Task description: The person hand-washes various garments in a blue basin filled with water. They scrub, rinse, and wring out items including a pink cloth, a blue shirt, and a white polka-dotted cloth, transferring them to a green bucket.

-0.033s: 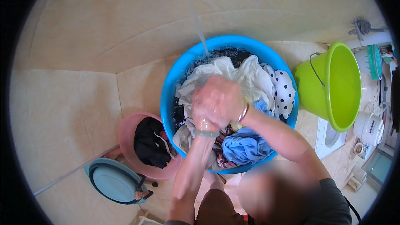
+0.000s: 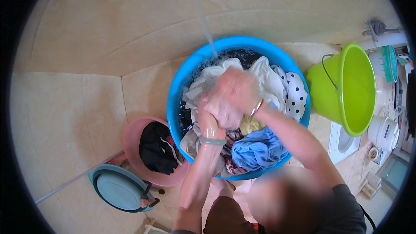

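Over a large blue basin (image 2: 172, 108), my two wet hands are pressed together. My left hand (image 2: 220, 112), with a pale green bangle at its wrist, lies below and left of my right hand (image 2: 238, 87), which wears a silver bangle. Both look closed; motion blur hides the fingers and anything between them. White cloth (image 2: 265, 77) lies in water directly beneath them. Around it are a white cloth with black dots (image 2: 296, 97), a blue garment (image 2: 255, 152), a yellowish cloth (image 2: 250, 125) and dark fabric. A thin stream of water (image 2: 208, 32) falls into the basin's far side.
A pink basin (image 2: 132, 141) holding dark clothes stands at the left, beside a grey-blue folding basin (image 2: 119, 188). To the right are a lime green bucket (image 2: 323, 84), a white floor fixture (image 2: 342, 143) and a white tub (image 2: 383, 133). A tiled wall (image 2: 143, 13) rises behind.
My right hand has shifted slightly right and up against my left hand. More of the yellowish cloth shows below it. The left hand has barely moved.
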Available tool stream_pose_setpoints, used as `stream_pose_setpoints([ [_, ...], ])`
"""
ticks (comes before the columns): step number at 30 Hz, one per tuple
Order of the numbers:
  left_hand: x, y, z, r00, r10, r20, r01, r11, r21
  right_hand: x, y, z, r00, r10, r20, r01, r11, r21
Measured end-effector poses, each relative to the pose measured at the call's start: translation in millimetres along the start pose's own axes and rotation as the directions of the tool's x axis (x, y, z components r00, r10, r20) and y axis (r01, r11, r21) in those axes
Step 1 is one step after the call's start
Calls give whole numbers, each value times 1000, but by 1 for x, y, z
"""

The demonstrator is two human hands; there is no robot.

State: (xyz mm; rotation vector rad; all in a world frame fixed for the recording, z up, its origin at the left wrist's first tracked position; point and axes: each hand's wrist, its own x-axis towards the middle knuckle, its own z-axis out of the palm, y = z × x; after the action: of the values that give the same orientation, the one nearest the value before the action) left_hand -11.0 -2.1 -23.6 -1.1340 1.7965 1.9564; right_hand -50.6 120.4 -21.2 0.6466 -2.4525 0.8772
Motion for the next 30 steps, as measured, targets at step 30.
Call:
stream_pose_setpoints([
  [30,14,-2,-26,832,56,552,94,967,-238,-40,-8,-32,823,524,221,-539,595,596],
])
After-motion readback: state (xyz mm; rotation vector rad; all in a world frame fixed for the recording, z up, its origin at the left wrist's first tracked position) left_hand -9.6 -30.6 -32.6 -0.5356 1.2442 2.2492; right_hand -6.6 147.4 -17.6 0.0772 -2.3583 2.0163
